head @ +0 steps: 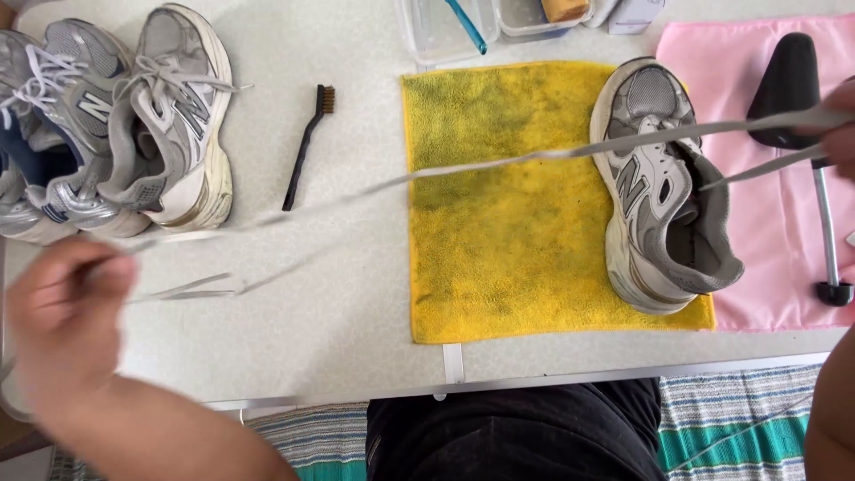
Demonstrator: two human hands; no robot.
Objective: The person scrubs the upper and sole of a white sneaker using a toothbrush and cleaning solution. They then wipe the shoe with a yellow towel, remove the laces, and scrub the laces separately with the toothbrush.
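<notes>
A long grey shoelace (463, 167) stretches across the table between my two hands. My left hand (62, 312), blurred at the lower left, grips one end, with loose lace tips trailing beside it. My right hand (842, 125) at the right edge holds the other end, mostly out of frame. A grey and white sneaker (655, 187) without laces lies on the right side of a stained yellow cloth (499, 240), under the stretched lace.
Several grey laced sneakers (134, 125) stand at the far left. A black brush (305, 147) lies beside them. A pink cloth (784, 214) holds a black shoe stand (793, 85). Clear plastic containers (463, 27) sit at the back. The table edge (534, 383) runs near my lap.
</notes>
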